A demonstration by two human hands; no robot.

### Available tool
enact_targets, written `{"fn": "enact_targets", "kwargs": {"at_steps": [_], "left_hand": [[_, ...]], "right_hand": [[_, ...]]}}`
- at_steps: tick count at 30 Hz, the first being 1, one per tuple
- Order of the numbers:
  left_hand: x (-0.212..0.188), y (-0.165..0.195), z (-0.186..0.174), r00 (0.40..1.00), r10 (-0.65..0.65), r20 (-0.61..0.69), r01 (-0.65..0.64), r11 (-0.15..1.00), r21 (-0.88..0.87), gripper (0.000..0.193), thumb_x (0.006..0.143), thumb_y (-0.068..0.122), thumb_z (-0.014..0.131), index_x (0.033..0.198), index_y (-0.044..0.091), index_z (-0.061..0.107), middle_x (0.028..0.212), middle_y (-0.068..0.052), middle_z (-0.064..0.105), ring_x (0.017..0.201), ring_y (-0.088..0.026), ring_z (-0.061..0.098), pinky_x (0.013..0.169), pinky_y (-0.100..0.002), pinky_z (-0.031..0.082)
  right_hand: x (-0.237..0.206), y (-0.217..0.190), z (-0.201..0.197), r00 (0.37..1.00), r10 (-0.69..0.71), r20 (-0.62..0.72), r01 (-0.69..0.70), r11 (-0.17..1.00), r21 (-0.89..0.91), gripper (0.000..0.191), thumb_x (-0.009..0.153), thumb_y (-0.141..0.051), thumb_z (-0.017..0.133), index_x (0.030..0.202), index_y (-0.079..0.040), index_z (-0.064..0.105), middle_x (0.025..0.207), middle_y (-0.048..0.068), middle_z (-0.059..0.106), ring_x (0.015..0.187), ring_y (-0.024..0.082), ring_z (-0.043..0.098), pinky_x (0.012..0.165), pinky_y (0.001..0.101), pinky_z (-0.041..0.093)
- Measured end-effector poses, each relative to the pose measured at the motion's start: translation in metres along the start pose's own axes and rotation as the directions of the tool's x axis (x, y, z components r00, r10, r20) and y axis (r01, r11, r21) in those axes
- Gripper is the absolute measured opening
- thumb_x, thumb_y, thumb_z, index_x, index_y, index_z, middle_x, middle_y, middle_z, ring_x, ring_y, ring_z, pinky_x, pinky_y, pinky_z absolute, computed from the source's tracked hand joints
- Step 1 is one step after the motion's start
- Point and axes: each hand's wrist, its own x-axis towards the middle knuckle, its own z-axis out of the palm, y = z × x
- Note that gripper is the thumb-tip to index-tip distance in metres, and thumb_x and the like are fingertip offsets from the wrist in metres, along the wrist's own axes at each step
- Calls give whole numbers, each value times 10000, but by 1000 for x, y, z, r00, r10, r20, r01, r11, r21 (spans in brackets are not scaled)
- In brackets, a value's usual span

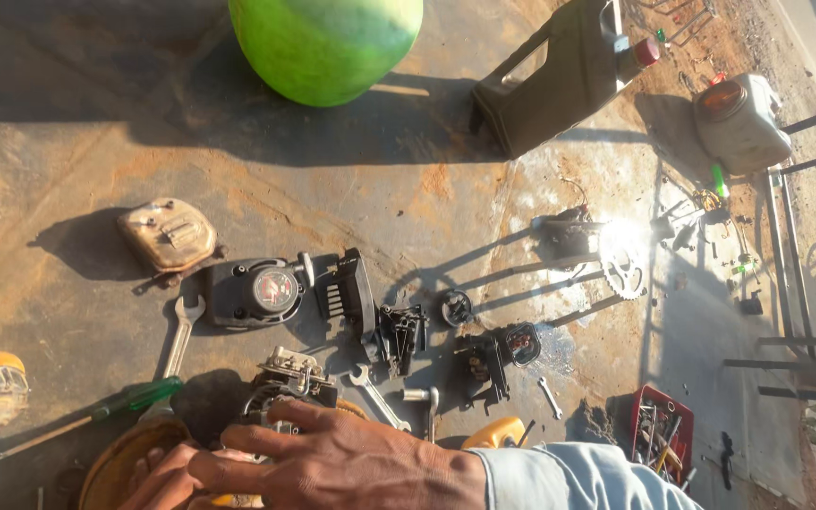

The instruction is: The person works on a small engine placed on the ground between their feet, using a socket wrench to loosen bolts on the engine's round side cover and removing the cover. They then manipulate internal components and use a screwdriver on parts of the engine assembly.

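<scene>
My right hand reaches in from the lower right in a light blue sleeve. Its fingers lie stretched leftward over a small metal engine part at the bottom middle. My left hand sits lower left, partly under the right hand, with its fingers curled beside a round rusty-orange rim. Whether either hand grips anything is hidden. A combination wrench and a green-handled screwdriver lie close by on the stained metal surface.
Spread out ahead are a black starter cover, a tan metal cover, an open spanner, a black finned cover and a sprocket. Farther off stand a green round tank, a dark jerrycan, a white container and a red tool tray.
</scene>
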Motion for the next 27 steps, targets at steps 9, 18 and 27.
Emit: {"fn": "enact_targets", "kwargs": {"at_steps": [9, 18, 27], "left_hand": [[-3, -13, 7, 994, -30, 109, 15, 990, 143, 213, 700, 71, 758, 898, 135, 713, 965, -11, 737, 925, -209, 716, 954, -389, 476], [-11, -17, 4, 991, -43, 128, 19, 984, 180, 233, 690, 101, 746, 919, 144, 744, 985, -5, 752, 942, -230, 715, 968, -431, 471], [-19, -13, 2, 990, -41, 134, 14, 980, 201, 264, 680, 130, 734, 940, 153, 775, 1005, 2, 767, 958, -252, 714, 981, -473, 465]], "right_hand": [[0, 23, 30, 911, 379, 163, -326, 903, -280, 416, 1011, -276, 601, 1369, -65, 586, 1375, 101, 601, 1283, 246, 582, 1044, 386, 469], [14, 21, 41, 836, 527, 156, -467, 831, -303, 375, 1038, -225, 607, 1361, -37, 586, 1276, 160, 674, 1104, 308, 689, 887, 388, 563], [11, 26, 37, 857, 493, 153, -418, 837, -353, 378, 1032, -188, 563, 1372, -25, 578, 1286, 175, 626, 1147, 332, 639, 895, 426, 546]]}}
